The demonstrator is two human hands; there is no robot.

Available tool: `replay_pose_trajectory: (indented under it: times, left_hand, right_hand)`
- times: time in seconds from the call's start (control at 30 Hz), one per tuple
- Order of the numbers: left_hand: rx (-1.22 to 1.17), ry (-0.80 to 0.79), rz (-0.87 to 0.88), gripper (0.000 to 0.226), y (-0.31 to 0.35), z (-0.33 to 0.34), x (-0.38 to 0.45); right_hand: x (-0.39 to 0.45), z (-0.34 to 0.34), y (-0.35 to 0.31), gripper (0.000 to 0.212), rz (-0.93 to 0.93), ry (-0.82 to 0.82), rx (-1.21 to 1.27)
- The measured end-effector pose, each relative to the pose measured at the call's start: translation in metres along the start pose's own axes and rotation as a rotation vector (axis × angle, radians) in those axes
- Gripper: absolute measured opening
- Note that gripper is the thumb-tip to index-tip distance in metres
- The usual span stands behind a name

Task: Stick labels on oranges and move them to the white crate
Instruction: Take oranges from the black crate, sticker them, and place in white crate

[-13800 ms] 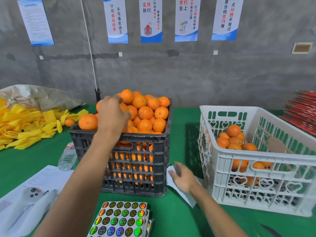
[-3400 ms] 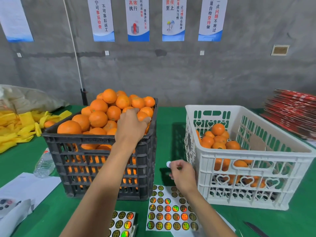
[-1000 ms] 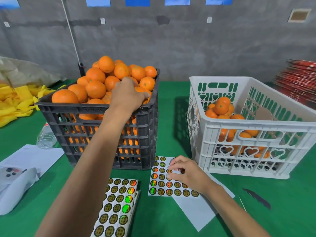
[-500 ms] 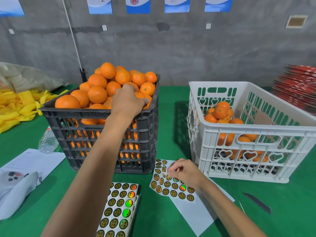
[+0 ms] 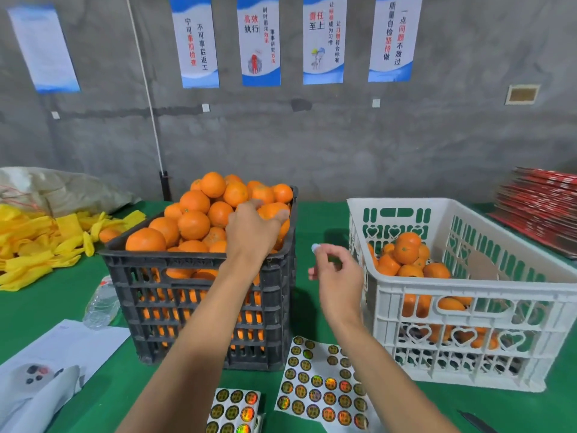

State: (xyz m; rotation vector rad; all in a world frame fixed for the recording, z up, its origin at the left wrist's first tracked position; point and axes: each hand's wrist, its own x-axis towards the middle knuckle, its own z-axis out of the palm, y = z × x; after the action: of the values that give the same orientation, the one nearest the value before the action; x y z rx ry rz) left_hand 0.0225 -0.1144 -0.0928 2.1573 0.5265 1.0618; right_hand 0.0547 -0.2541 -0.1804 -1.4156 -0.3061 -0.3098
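Lifted off the sticker sheet (image 5: 321, 385), my right hand (image 5: 338, 276) now pinches a label (image 5: 315, 247); left hand (image 5: 253, 232) still grips an orange (image 5: 271, 210) at 11 o'clock.

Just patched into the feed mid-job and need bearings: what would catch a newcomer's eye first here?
The black crate, heaped with oranges, stands at centre-left on the green table, and the left hand grips one orange near its right rim. The right hand pinches a small label in the gap beside the white crate, which holds fewer oranges. Sheets of round stickers lie in front.
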Motion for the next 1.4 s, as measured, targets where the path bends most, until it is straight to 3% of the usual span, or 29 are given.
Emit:
replay_pose_trajectory:
  times: [0.13, 0.23, 0.37, 0.47, 0.53, 0.63, 0.73, 0.77, 0.83, 0.87, 1.0, 1.1, 1.23, 1.3, 1.4]
  left_hand:
    - [-0.185, 0.027, -0.054, 0.068, 0.011, -0.004, -0.002]
    - [-0.289, 0.054, -0.039, 0.058, 0.021, -0.004, -0.001]
    - [-0.235, 0.087, -0.016, 0.059, 0.028, -0.007, 0.008]
    - [-0.202, 0.032, 0.040, 0.050, 0.036, -0.001, 0.009]
    - [-0.243, -0.078, 0.152, 0.034, 0.040, 0.004, 0.003]
    - [-0.210, -0.199, 0.215, 0.032, 0.030, 0.000, 0.009]
    - [0.098, -0.261, 0.076, 0.044, 0.001, -0.011, 0.036]
    - [0.216, -0.323, -0.005, 0.051, -0.010, -0.013, 0.044]
    - [0.333, -0.466, -0.136, 0.068, -0.029, -0.014, 0.055]
    - [0.336, -0.530, -0.176, 0.076, -0.036, -0.013, 0.060]
    - [0.370, -0.696, -0.153, 0.092, -0.042, 0.001, 0.068]
    - [0.395, -0.724, -0.084, 0.079, -0.028, 0.016, 0.071]
    - [0.650, -0.745, 0.011, 0.044, -0.012, 0.032, 0.073]
    - [0.668, -0.748, 0.012, 0.031, -0.010, 0.036, 0.075]
    - [0.562, -0.755, -0.049, 0.043, -0.011, 0.034, 0.074]
  right_hand:
    - [0.023, 0.028, -0.045, 0.010, -0.285, 0.078, -0.057]
    - [0.029, 0.034, -0.053, 0.012, -0.438, 0.055, -0.160]
    - [0.023, 0.031, -0.040, 0.049, -0.480, -0.205, -0.243]
    - [0.020, 0.034, -0.034, 0.070, -0.355, -0.276, -0.107]
    - [0.027, 0.035, -0.040, 0.056, -0.083, -0.113, 0.195]
    - [0.046, 0.027, -0.048, 0.025, 0.348, 0.150, 0.842]
    - [0.060, 0.012, -0.046, 0.016, 0.365, 0.284, 1.034]
    - [0.061, 0.009, -0.045, 0.026, 0.313, 0.279, 1.041]
    - [0.061, 0.007, -0.042, 0.062, 0.219, 0.222, 0.984]
    - [0.060, 0.008, -0.041, 0.069, 0.178, 0.179, 0.922]
    - [0.047, 0.010, -0.030, 0.054, 0.134, 0.070, 0.680]
    - [0.038, 0.007, -0.010, 0.044, 0.188, 0.020, 0.549]
    - [0.024, -0.001, 0.022, 0.034, 0.212, -0.053, 0.284]
    - [0.017, -0.006, 0.038, 0.033, 0.205, -0.128, 0.142]
    - [0.004, -0.014, 0.061, 0.031, 0.182, -0.226, -0.047]
